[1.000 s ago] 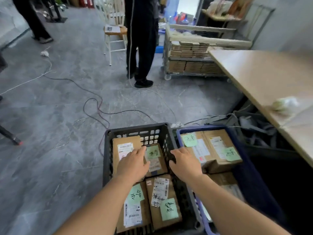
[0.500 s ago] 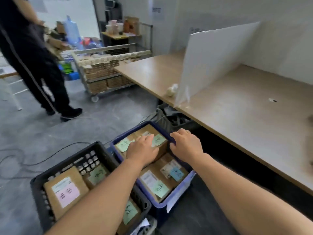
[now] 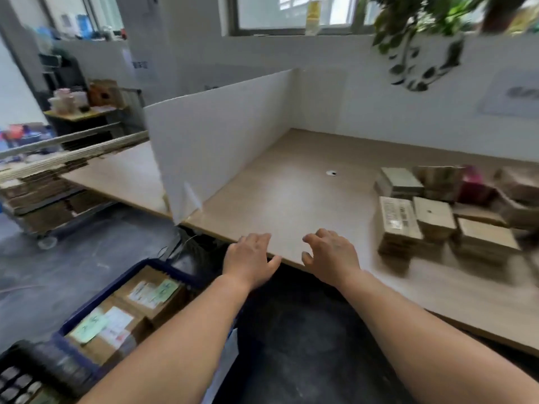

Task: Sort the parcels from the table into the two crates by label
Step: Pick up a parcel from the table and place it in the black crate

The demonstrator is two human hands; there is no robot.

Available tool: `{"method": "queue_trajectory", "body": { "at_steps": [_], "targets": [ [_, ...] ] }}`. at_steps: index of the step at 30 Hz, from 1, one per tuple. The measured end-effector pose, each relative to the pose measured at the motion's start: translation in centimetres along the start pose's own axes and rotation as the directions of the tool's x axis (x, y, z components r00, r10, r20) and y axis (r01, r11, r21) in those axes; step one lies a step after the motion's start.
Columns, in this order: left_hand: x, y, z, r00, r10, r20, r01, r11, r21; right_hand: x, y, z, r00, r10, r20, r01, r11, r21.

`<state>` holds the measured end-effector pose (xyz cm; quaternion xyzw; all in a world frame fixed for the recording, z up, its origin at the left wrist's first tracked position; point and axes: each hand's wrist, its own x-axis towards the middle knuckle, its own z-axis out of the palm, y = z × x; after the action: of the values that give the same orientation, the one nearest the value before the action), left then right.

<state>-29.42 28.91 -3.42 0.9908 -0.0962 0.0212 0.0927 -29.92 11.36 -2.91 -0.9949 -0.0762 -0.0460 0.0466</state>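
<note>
Single head-worn wide-angle view, looking forward and down across the near edge of the light wooden table (image 3: 291, 193). Both bare forearms enter from the bottom. Blue plastic crate (image 3: 87, 313) sits low left, close to the camera; stacked brown cardboard parcels (image 3: 431, 220) lie mid-right, blurred. No second view, so no overlap.

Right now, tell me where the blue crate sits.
In the head view the blue crate sits on the floor at lower left, below the table edge, beside the black crate.

Both hands, left (image 3: 250, 259) and right (image 3: 331, 258), empty over table (image 3: 291, 193) edge; parcels (image 3: 431, 220) right, blue crate (image 3: 87, 313) below left.
</note>
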Motion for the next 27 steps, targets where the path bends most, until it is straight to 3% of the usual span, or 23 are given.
{"method": "queue_trajectory", "body": {
  "at_steps": [11, 27],
  "targets": [
    [7.1, 18.9, 3.3, 0.968, 0.251, 0.015, -0.251, 0.967, -0.037, -3.1, 18.7, -2.8, 0.968, 0.247, -0.053, -0.25, 0.965, -0.08],
    [17.6, 38.5, 8.2, 0.795, 0.605, 0.041, -0.599, 0.794, -0.109, -5.1, 37.7, -4.0, 0.814, 0.574, -0.082, -0.58, 0.805, -0.126]
  ]
}}
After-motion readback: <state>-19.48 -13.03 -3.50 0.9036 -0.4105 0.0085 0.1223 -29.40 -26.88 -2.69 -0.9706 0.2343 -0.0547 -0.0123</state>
